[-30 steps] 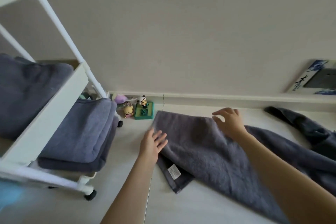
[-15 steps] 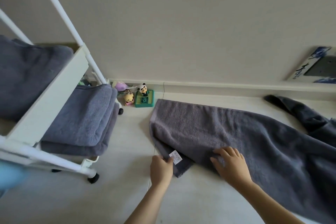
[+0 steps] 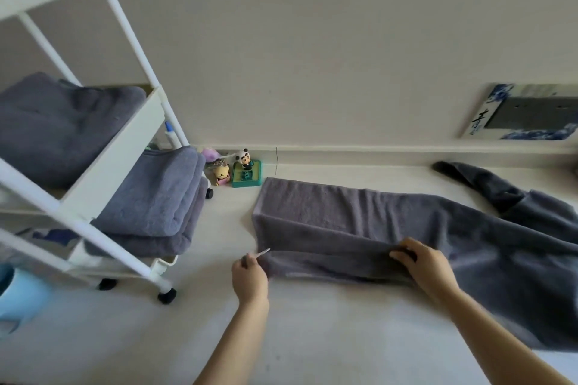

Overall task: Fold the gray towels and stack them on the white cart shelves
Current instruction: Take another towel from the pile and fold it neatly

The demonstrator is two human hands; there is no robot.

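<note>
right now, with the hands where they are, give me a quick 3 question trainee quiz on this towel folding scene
1. True or false: both hands grip the near edge of the gray towel lying on the floor.
2. Which hand pinches the corner with the white tag? A) left hand B) right hand
3. Fill in: folded towels already sit on the white cart, and the small figurines stand between the cart and the ____.

Key
1. True: the left hand and the right hand both hold that edge, lifted off the floor.
2. A
3. towel being folded
</note>
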